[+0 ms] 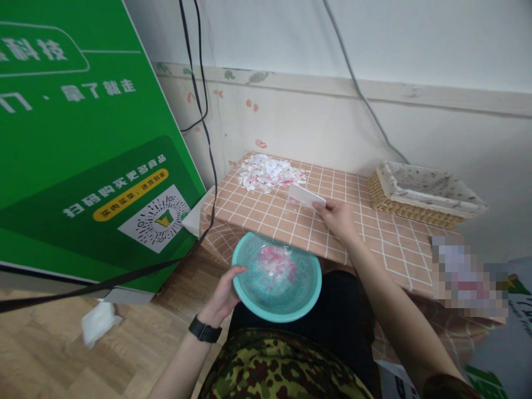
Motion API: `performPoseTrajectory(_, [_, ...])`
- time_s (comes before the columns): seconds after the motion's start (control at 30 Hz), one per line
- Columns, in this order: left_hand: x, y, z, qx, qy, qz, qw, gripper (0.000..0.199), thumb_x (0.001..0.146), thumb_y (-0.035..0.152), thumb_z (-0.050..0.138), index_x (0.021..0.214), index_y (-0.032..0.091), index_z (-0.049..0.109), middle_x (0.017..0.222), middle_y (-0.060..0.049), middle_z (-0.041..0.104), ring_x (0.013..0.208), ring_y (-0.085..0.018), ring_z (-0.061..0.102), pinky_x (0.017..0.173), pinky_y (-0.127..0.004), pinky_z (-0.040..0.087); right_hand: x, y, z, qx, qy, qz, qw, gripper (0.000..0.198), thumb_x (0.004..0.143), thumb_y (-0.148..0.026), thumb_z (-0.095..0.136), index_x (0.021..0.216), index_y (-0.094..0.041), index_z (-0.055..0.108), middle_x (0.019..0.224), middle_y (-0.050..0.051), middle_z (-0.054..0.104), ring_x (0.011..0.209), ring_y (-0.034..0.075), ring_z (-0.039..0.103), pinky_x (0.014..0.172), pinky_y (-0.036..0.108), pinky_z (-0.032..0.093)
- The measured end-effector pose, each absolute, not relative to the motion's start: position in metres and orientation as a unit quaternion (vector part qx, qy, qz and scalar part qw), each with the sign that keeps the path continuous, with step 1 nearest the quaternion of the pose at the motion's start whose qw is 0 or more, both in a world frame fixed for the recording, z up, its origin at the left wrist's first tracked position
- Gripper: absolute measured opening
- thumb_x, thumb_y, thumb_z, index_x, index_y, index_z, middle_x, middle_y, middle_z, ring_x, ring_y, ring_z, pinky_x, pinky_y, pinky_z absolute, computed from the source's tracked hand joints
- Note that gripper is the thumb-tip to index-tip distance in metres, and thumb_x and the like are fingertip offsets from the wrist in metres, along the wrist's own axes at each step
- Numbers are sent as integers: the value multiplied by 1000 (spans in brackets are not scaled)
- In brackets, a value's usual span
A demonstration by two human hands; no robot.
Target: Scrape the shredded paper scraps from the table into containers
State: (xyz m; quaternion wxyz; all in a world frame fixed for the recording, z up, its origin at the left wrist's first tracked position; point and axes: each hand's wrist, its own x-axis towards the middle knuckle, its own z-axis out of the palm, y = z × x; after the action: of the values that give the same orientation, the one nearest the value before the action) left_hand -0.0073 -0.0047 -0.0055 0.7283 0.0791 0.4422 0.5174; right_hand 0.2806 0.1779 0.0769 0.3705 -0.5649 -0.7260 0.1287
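My left hand (226, 291) grips the left rim of a turquoise plastic colander (307, 302), its thumb over the edge. The colander sits just below the table's front edge, above my lap, with pink and white paper-like scraps (276, 269) in its bottom. Over the tabletop, my right hand (334, 215) pinches the end of a flat white card-like piece (307, 195). A few pinkish bits lie under that piece. A pile of white and pink scraps (268, 173) is heaped on the table's far left corner, beyond the card-like piece.
A brown checked cloth covers the table (386, 244). A cloth-lined wicker basket (415, 191) stands at the back right. On the left is a large green panel (95, 144), with a black strap (211, 166) hanging before it. A white plastic bag (100, 321) lies on the floor.
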Motion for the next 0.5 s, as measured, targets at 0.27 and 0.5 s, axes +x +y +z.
performPoseTrajectory(0.27, [-6, -5, -1, 81, 432, 517, 734, 12, 75, 23, 67, 80, 12, 72, 76, -7, 76, 65, -20, 67, 68, -31, 52, 277, 172, 76, -578, -719, 117, 368, 38, 85, -46, 50, 70, -17, 69, 52, 1, 53, 50, 14, 46, 50, 28, 26])
performPoseTrajectory(0.5, [-6, -5, -4, 81, 443, 509, 734, 16, 76, 24, 67, 85, 12, 72, 79, -9, 77, 66, -21, 68, 69, -33, 53, 272, 173, 78, -549, -750, 149, 339, 40, 85, -48, 50, 68, -17, 68, 49, -1, 47, 47, 12, 40, 49, 27, 23])
